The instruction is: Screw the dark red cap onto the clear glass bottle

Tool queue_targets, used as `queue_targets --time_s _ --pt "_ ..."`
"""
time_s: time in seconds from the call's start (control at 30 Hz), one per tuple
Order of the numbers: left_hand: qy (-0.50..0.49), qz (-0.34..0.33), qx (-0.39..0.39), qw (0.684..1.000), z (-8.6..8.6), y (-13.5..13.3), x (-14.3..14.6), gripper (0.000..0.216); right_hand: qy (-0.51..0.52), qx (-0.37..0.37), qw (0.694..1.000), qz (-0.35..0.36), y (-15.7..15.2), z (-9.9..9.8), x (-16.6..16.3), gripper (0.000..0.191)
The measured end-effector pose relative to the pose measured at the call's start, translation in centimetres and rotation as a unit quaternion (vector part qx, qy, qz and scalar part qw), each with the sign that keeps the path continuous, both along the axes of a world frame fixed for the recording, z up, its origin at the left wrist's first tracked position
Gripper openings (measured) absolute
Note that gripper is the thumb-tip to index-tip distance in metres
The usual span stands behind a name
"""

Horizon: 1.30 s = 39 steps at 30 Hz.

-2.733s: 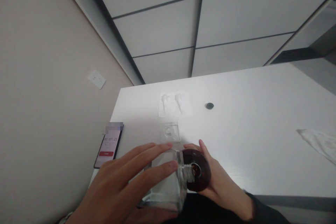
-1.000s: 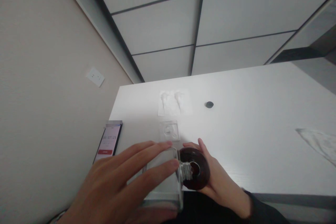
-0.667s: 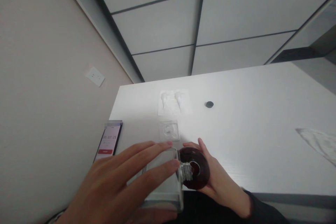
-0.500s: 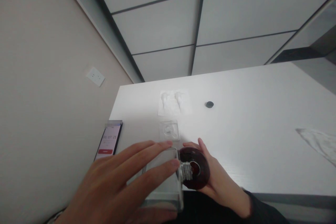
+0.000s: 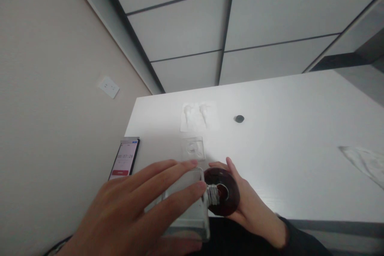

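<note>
The left hand point(image 5: 129, 212) lay low and close in the foreground, its back turned up, the fingers point(image 5: 168, 171) stretched out, a little spread, and pressed down in a clasp, pointing to the right. The right hand point(image 5: 253, 208) met it from the right, palm cupped and turned inward, fingers point(image 5: 232, 172) curled upward in a hold. Its wrist ran back into a dark sleeve point(image 5: 297, 240).

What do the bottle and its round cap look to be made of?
The bottle looks like clear glass: see-through square walls with bright, thick edges and a moulded threaded neck. The cap looks like dark reddish-brown glossy plastic, slightly translucent at the middle; tinted glass cannot be ruled out.
</note>
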<state>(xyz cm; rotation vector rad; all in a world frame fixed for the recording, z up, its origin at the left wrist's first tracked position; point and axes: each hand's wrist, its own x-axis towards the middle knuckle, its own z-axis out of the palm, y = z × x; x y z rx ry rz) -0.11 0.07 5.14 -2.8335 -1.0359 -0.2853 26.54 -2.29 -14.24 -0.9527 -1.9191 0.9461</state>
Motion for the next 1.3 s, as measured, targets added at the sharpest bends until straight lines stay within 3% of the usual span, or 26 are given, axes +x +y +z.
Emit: queue_targets --time_s 1.3 --pt "-0.003 0.016 -0.026 1.0 1.5 0.0 0.6 0.04 -0.011 -0.012 1.0 0.003 -0.1 0.1 0.0 0.105"
